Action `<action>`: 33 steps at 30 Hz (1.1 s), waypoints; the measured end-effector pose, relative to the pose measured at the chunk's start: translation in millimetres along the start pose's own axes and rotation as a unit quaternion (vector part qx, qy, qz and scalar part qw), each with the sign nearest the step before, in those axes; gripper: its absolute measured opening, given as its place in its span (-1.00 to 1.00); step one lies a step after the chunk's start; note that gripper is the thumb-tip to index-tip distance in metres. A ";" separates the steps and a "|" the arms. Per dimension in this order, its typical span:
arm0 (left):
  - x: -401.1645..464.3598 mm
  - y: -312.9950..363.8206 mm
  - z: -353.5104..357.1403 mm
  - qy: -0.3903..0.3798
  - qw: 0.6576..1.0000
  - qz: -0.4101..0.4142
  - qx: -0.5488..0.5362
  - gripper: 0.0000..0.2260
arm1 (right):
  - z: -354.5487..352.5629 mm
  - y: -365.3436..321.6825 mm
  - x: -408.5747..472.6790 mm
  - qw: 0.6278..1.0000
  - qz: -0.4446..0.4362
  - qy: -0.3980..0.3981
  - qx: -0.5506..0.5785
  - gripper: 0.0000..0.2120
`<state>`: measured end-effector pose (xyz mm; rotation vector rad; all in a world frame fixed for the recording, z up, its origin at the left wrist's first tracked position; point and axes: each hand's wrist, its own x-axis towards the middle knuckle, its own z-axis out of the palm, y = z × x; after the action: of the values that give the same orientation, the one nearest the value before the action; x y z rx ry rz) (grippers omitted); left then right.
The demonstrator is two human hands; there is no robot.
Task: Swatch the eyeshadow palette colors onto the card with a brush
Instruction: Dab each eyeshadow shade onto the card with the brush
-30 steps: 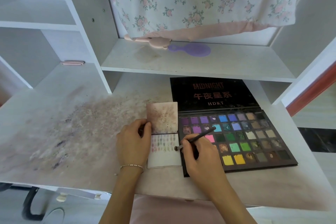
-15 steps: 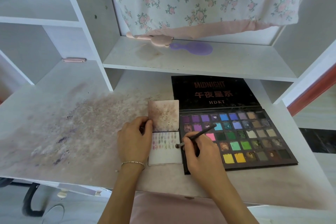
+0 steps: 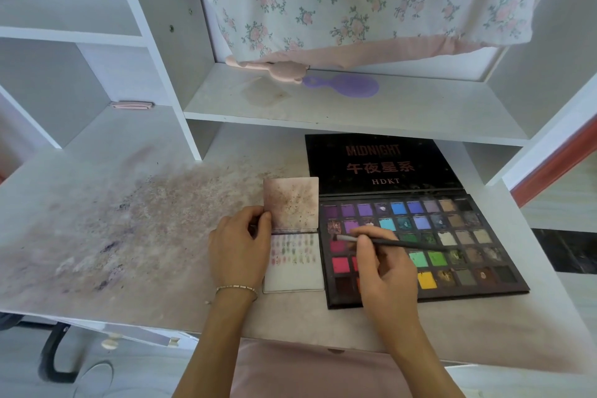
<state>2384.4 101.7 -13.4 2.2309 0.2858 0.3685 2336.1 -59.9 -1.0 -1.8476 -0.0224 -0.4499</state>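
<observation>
Right hand (image 3: 386,271) pinches the brush (image 3: 392,242), tip over the palette (image 3: 458,237) — left columns; left hand (image 3: 240,249) pinches the card (image 3: 294,271) beside it; stained desk (image 3: 129,220), purple comb (image 3: 347,86) on the shelf (image 3: 420,116) above.

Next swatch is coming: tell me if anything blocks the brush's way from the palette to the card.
Nothing visible does. The brush, held in the right hand, has its tip over the palette's left columns, right beside the card. The left hand grips the card's left edge, clear of that gap.
</observation>
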 end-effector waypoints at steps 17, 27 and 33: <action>-1.8 -0.7 0.7 0.005 1.000 -0.001 -0.015 -0.86 | -33.2 6.8 -22.9 0.986 0.128 -0.024 0.100 -0.79; -2.3 -2.4 2.6 0.016 1.000 0.008 -0.006 -0.89 | -28.2 8.5 1.8 0.986 0.118 -0.045 0.113 -0.81; -1.2 -1.4 3.1 0.020 1.000 0.012 -0.006 -0.90 | -26.4 12.6 -3.4 0.996 0.065 -0.036 0.056 -0.88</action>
<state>2384.2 100.0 -16.6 2.2198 0.2777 0.4276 2328.2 -87.7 -7.0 -1.7435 0.0225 -0.2853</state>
